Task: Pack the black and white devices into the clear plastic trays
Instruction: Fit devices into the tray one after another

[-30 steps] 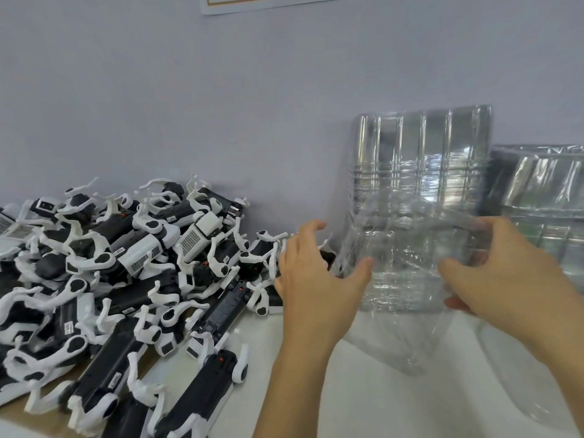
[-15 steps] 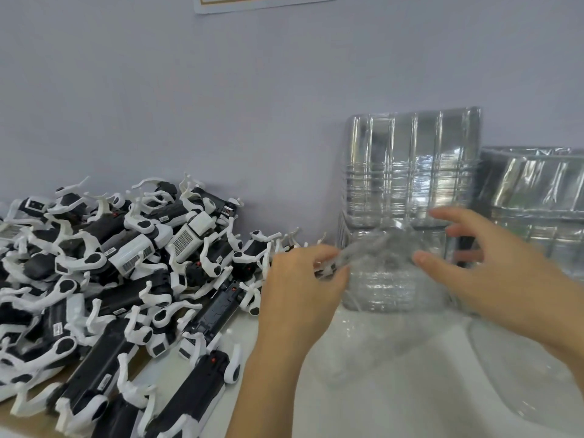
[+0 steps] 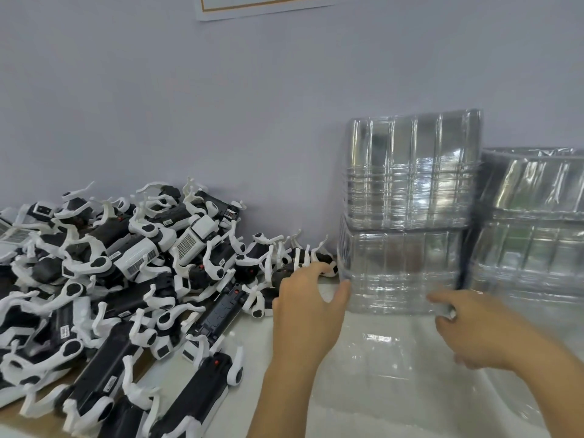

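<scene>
Both hands are out over the white surface (image 3: 316, 418) in front of the tray stacks. The left hand (image 3: 308, 306) sits at about 6 o'clock, fingers loosely spread, thumb stretched toward the near left corner of the lower stack of trays (image 3: 401, 270) and touching, or all but touching, its clear wall. The right hand (image 3: 486, 330) is at 4 o'clock, fingers bent, and something clear seems caught at its fingertips (image 3: 442, 306); motion blur hides whether that is a real pinch, so I cannot tell. A flat clear tray (image 3: 395, 352) lies on the surface between and below the hands, only just showing by its glints.

Behind it, at 3 o'clock, the stack stands against the wall (image 3: 221, 105) in two tiers, and a second stack (image 3: 534, 229) stands just beside it at the right edge.

The devices (image 3: 132, 279), black bodies with white clips, lie in a tangled heap from 9 down to 7 o'clock, its nearest pieces just beside the left hand. A sheet of paper (image 3: 262, 7) hangs on the wall at 12 o'clock.
</scene>
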Demonstrator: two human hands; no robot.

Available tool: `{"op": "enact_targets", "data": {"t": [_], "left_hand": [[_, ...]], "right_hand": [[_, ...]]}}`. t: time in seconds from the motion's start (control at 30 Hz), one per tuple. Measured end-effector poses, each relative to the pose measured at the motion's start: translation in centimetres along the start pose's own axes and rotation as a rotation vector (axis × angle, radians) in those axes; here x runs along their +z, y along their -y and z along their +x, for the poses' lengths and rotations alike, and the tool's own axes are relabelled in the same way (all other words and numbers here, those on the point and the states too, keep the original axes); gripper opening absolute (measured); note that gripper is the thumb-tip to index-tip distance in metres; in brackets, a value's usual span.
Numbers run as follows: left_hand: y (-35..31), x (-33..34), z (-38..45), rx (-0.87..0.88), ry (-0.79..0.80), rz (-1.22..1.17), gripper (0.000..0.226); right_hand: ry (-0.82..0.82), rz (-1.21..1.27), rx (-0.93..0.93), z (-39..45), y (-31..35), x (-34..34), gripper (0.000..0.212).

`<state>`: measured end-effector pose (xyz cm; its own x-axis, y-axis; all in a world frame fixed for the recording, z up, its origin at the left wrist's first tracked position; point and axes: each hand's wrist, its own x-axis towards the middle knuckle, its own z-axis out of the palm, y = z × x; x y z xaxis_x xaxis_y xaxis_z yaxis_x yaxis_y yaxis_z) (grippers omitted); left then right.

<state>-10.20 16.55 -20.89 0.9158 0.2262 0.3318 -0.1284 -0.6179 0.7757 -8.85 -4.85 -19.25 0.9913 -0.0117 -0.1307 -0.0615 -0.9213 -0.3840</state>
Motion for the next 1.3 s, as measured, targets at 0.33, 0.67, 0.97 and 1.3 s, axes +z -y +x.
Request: {"op": "enact_targets", "data": {"t": [0.33, 0.67, 0.97, 1.3], "left_hand": [[2.1, -2.6, 1.0, -0.275, -0.334, 0.050, 0.022], [2.9, -1.5, 1.3, -0.031, -0.184, -0.081, 0.023], [4.2, 0.6, 1.7, -0.060, 0.071, -0.143, 0.047], [3.1, -1.0, 1.8, 0.142, -0.571, -0.372, 0.034]], "right_hand": [[-0.119, 0.070, 0.013, 0.1, 0.5, 1.0, 0.042], [-0.262, 0.142, 0.004, 0.3, 0.3, 0.4, 0.041], [-0.214, 0.109, -0.030, -0.1, 1.4, 1.0, 0.048], [-0.225, 0.124, -0.057, 0.0, 1.7, 1.0, 0.047]]}}
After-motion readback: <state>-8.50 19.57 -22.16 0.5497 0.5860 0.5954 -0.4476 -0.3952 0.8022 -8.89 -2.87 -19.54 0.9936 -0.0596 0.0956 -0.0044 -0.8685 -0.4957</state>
